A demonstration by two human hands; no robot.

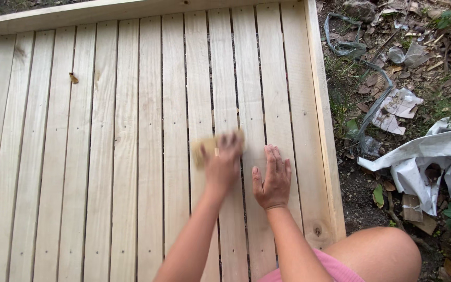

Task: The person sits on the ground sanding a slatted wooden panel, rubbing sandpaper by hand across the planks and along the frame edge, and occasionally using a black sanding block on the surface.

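Note:
A pale wooden panel of long parallel slats point(105, 156) with narrow gaps fills most of the head view. My left hand point(221, 167) presses a tan piece of sandpaper or a sanding block point(202, 149) onto a slat near the panel's middle right; both are blurred by motion. Just to its right, my right hand point(273, 180) lies flat on the slats, fingers together and pointing away from me, holding nothing.
The panel's raised side rail point(317, 104) runs along the right, with a knot near its lower end. A dry leaf point(73, 78) lies on a slat at upper left. Beyond the rail is dirt with litter, crumpled paper point(400, 104) and a white sack point(434, 156). My knee point(379, 253) is at lower right.

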